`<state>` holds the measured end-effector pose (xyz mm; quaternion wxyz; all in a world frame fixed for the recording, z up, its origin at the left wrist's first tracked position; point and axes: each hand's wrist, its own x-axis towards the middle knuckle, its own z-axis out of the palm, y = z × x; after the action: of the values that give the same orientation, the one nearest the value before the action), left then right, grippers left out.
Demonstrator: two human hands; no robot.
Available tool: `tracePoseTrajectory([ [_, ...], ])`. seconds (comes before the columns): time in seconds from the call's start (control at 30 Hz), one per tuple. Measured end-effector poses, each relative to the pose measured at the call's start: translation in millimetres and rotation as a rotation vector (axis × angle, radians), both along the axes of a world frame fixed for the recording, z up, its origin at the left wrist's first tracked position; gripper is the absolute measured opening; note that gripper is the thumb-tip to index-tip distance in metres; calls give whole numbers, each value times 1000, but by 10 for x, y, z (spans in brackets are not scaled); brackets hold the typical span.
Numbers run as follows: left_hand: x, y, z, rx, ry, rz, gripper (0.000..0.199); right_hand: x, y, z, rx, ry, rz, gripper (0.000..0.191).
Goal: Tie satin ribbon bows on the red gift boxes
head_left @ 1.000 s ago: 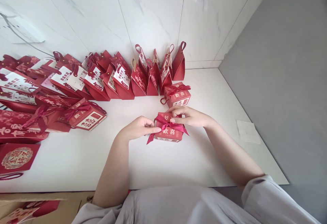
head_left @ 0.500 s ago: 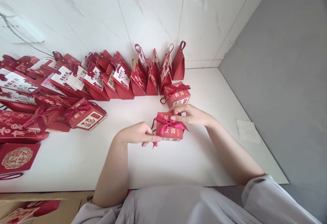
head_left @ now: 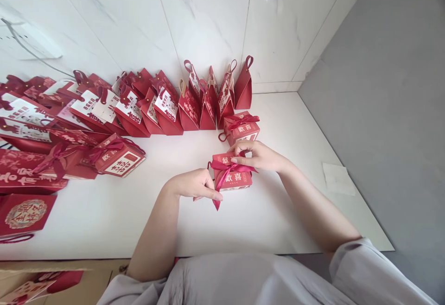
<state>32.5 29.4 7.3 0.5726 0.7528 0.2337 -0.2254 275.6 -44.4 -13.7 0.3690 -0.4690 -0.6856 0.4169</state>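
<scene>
A small red box (head_left: 238, 180) with pale lettering rests on the white table, a magenta ribbon bow (head_left: 231, 168) tied over its top. My left hand (head_left: 196, 185) is at the box's left front, thumb and fingers pinching a ribbon tail whose tip hangs below them. At the upper right of the box, my right hand (head_left: 255, 155) has its thumb and forefinger closed on the ribbon by the bow. Just behind it stands a second red box (head_left: 243, 128) with a similar bow and a cord loop at its left.
Red triangular gift boxes (head_left: 167, 108) line the wall. More red boxes (head_left: 118, 159) lie at the left. A white paper square (head_left: 338, 179) is on the table's right side. Below the left edge, a cardboard carton (head_left: 83, 284) holds red packages.
My left hand has moved slightly right and down, drawing the ribbon tail toward the front. The box has turned a little. My right hand has hardly moved.
</scene>
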Motion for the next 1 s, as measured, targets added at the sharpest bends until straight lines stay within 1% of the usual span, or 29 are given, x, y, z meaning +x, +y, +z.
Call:
tracePoseTrajectory([
  [0.07,-21,5,-5,13,20,-26,39,10,-2,-16,4,8,-36,19],
  [0.13,-75,45,-5,46,28,3,43,35,-7,-18,11,24,-74,18],
  [0.2,-144,109,-8,102,-25,139,51,72,-19,6,29,35,-106,20],
  [0.27,-195,170,-22,185,-125,351,56,109,-39,53,43,22,-147,18],
  [0.33,-199,193,-47,268,-218,548,55,137,-64,109,27,-37,-226,17],
  [0.37,-181,185,-58,302,-256,608,54,145,-76,134,1,-80,-272,19],
  [0.4,-151,163,-67,327,-287,638,52,149,-87,156,-29,-122,-313,23],
  [0.47,-68,91,-70,363,-321,641,51,146,-103,188,-94,-172,-359,33],
  [0.53,19,5,-60,387,-320,624,50,134,-111,206,-156,-161,-343,39],
  [0.63,103,-79,-52,363,-336,627,48,122,-115,215,-236,-104,-255,40],
  [0.7,122,-91,-64,343,-403,625,44,123,-115,215,-267,-69,-196,40],
  [0.83,132,-79,-105,341,-529,613,38,139,-117,226,-308,-41,-134,43],
  [0.93,156,-95,-127,357,-533,602,39,150,-120,229,-321,-7,-74,46],
  [1.0,178,-117,-142,421,-498,626,43,154,-118,216,-326,7,-28,47],
])
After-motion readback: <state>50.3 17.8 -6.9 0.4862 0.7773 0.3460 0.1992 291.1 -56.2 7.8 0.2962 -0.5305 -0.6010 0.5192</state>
